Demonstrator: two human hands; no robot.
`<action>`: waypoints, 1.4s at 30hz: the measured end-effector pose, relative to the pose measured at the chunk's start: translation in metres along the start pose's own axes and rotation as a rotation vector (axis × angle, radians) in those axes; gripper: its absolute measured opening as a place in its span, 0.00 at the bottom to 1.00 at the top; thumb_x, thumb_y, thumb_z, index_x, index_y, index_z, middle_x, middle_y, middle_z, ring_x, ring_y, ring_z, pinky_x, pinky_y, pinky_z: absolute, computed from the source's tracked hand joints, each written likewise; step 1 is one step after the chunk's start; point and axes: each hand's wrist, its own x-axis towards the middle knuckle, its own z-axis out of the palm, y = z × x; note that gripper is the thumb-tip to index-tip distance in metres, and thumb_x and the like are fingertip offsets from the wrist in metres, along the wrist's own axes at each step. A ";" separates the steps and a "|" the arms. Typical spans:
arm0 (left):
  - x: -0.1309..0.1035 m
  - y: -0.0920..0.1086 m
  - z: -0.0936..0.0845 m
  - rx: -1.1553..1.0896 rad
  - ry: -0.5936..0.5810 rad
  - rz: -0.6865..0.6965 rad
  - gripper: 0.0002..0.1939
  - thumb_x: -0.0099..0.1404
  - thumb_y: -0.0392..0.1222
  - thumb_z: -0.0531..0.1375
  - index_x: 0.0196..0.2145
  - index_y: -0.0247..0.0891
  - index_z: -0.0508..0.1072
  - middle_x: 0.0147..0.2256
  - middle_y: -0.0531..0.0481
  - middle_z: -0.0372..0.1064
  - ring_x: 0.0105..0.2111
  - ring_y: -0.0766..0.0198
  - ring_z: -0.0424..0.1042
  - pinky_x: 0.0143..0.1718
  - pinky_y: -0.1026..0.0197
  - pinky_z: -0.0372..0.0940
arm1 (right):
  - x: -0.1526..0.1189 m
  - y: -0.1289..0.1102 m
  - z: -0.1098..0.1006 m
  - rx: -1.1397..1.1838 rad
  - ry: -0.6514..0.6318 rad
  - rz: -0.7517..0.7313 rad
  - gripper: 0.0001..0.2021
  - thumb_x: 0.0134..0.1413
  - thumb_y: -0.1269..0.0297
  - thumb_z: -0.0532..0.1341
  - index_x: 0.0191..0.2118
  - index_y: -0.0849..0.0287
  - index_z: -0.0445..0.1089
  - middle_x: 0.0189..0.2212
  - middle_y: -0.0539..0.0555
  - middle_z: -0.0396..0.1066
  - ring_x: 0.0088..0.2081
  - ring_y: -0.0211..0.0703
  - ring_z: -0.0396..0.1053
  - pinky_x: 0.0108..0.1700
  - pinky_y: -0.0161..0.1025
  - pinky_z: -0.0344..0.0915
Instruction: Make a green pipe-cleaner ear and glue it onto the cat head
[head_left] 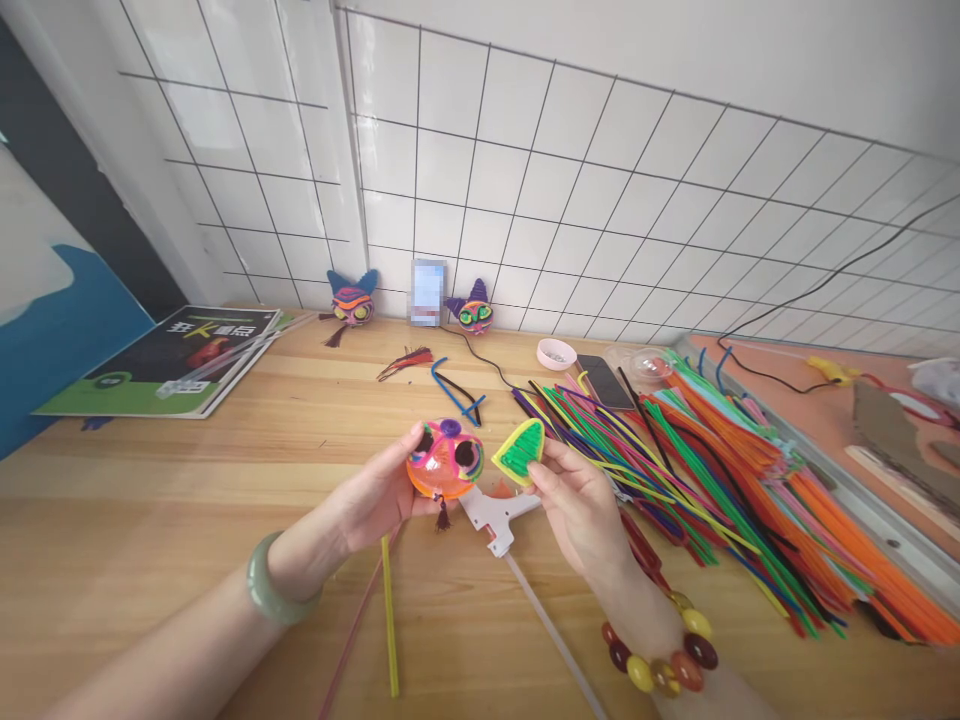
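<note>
My left hand [379, 485] is closed around an orange mask ornament [442, 470] with big black eyes, pink and green trim, a purple knob on top and a dark tassel below. Between the thumb and fingers of my right hand [574, 490] is a green ear piece [520, 452] edged in yellow, shaped like a pointed leaf. The ear piece and the ornament are apart, side by side. Just under them on the table lies a white glue gun [495, 520], partly covered by my hands, with a pale glue stick [551, 630] reaching toward me.
Colourful pipe cleaners [720, 480] spread over the right side. Two finished mask ornaments [352, 300] and a lit phone [427, 293] lean at the wall. A pink bowl [556, 354], a dark phone [604, 382] and a book [180, 360] lie farther back. A yellow pipe cleaner [390, 620] lies in front.
</note>
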 end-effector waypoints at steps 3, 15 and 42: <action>-0.001 0.000 -0.001 0.023 0.019 -0.001 0.20 0.62 0.50 0.52 0.46 0.34 0.68 0.39 0.42 0.72 0.32 0.61 0.72 0.29 0.64 0.67 | 0.000 0.000 0.000 0.012 -0.010 -0.015 0.11 0.44 0.66 0.63 0.38 0.56 0.72 0.35 0.54 0.72 0.34 0.41 0.68 0.30 0.35 0.65; -0.009 0.004 0.005 0.586 0.027 0.130 0.52 0.51 0.40 0.64 0.61 0.43 0.31 0.46 0.41 0.65 0.44 0.55 0.67 0.45 0.53 0.60 | -0.004 0.005 0.000 0.007 -0.099 -0.002 0.12 0.45 0.66 0.63 0.39 0.57 0.70 0.34 0.53 0.73 0.35 0.42 0.69 0.34 0.38 0.66; 0.005 0.007 -0.029 1.261 0.227 0.337 0.36 0.39 0.55 0.66 0.44 0.36 0.62 0.36 0.46 0.69 0.34 0.55 0.70 0.33 0.55 0.65 | -0.001 0.008 -0.003 -0.028 -0.103 -0.049 0.11 0.46 0.66 0.63 0.39 0.57 0.71 0.33 0.54 0.73 0.35 0.42 0.70 0.35 0.39 0.68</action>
